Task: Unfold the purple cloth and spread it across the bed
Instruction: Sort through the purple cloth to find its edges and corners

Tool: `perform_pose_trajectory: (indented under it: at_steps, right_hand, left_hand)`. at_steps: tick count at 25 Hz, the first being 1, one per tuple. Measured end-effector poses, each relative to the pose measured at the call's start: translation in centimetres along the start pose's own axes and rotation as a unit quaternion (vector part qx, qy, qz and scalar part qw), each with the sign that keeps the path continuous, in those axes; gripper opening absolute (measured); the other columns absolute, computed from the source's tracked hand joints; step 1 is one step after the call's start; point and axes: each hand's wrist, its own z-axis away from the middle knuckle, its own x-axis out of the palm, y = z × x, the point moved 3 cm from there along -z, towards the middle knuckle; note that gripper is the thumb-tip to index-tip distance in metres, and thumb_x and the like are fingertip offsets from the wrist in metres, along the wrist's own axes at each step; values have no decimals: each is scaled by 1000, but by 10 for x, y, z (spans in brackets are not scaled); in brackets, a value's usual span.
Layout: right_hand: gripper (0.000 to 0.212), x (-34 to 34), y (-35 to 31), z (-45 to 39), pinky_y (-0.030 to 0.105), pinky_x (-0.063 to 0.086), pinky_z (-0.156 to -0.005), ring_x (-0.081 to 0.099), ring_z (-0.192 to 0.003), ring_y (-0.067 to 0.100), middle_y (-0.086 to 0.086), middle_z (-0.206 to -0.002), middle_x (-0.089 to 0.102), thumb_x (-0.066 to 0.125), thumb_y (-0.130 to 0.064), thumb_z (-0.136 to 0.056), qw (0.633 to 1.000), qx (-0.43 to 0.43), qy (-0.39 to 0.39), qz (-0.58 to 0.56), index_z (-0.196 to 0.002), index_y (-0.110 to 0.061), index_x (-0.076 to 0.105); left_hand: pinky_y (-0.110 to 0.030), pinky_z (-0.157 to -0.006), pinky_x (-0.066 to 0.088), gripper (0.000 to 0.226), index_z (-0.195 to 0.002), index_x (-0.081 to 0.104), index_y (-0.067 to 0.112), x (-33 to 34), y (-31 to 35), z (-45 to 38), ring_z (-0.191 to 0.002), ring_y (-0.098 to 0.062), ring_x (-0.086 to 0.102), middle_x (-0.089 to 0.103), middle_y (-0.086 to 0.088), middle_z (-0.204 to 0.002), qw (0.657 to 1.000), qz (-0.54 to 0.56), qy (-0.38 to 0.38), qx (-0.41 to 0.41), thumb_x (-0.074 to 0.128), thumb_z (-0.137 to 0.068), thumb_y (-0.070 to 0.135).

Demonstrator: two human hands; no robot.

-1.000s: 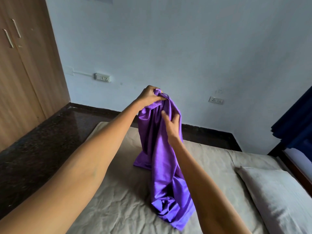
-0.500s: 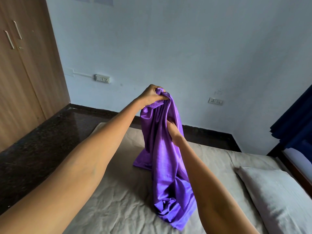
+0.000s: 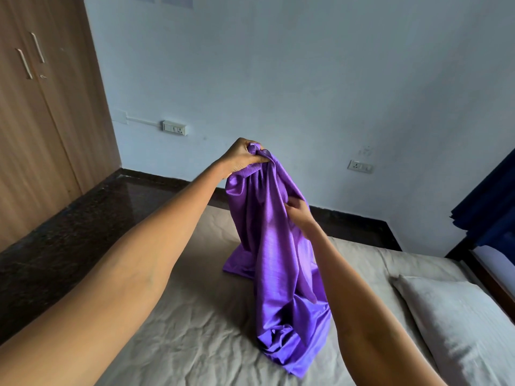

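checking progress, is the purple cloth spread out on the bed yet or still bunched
Still bunched. The purple cloth hangs gathered from the left hand, the right hand gripping its side, its lower end crumpled on the bed.

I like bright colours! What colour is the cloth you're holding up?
Shiny purple, plain with no pattern. The purple cloth shows best in the head view.

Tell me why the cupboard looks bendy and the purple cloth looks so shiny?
Head view: the wide-angle lens bends the wardrobe at the picture's edge. Head view: soft light gives the purple cloth a pale sheen on its folds. Head view: the cloth casts a dim shadow on the bed.
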Motion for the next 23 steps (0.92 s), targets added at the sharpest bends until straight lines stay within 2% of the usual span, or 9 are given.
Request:
perform_pose_trajectory:
  at_steps: [2,3,7,9,11,13,17,20,23]
  right_hand:
    - [41,-19,1,-1,30,29,-57,39,-54,14,-3,-55,46,61,-29,-88,985,-49,127,107,-54,-19,39]
    - [45,-28,1,2,31,30,-58,42,-55,18,-1,-56,48,61,-34,-88,969,-64,178,160,-53,-18,36]
    - [39,-46,13,3,37,41,-79,60,-78,33,13,-71,64,61,-39,-86,930,-118,210,276,-59,-12,53]
    - [30,-46,18,5,34,38,-72,61,-80,38,17,-72,64,60,-33,-85,945,-112,188,241,-68,-9,57]
    - [17,-39,19,7,31,37,-69,62,-91,38,15,-93,68,58,-20,-86,962,-79,160,206,-100,-11,61]
    - [44,-26,24,8,36,41,-71,60,-98,42,22,-109,64,52,-10,-86,967,-48,141,206,-128,-10,44]
    - [44,-20,33,22,37,38,-68,58,-98,43,23,-109,60,48,-5,-83,957,-34,224,180,-126,-4,38]
    - [58,-25,36,22,43,44,-87,49,-116,39,20,-128,47,51,-2,-81,948,-63,261,173,-137,-7,36]
    - [63,-28,36,20,44,45,-90,46,-121,35,14,-136,41,52,-2,-81,947,-77,279,141,-140,-13,34]
  left_hand:
    - [-28,-76,36,22,-78,60,-2,-6,-9,1,-79,-14,42,46,-8,-79,999,-29,11,-11,76,-73,13]
    - [-29,-75,36,26,-75,59,-5,-9,-13,1,-77,-14,41,46,-7,-76,998,-48,21,-17,76,-73,15]
    - [-29,-67,26,34,-57,43,11,-8,-14,2,-70,-17,29,30,-2,-63,994,-94,56,-26,71,-73,20]
    - [-29,-64,26,31,-59,47,7,-3,-9,1,-69,-16,29,31,-3,-63,992,-104,61,-26,70,-70,24]
    - [-29,-61,26,30,-56,47,10,5,-3,-1,-65,-17,28,31,0,-59,993,-105,53,-21,70,-72,20]
    - [-30,-60,25,37,-52,39,18,12,1,-3,-63,-17,27,29,1,-56,993,-105,46,-17,68,-75,15]
    - [-29,-62,26,28,-59,45,14,8,0,-5,-64,-16,29,31,-1,-60,992,-110,55,-19,68,-75,19]
    - [-29,-63,27,33,-53,42,16,1,-3,-5,-65,-19,30,31,1,-56,990,-117,68,-31,68,-73,20]
    - [-30,-61,23,37,-48,32,16,0,-1,-7,-66,-19,25,26,2,-55,989,-125,82,-24,63,-66,23]
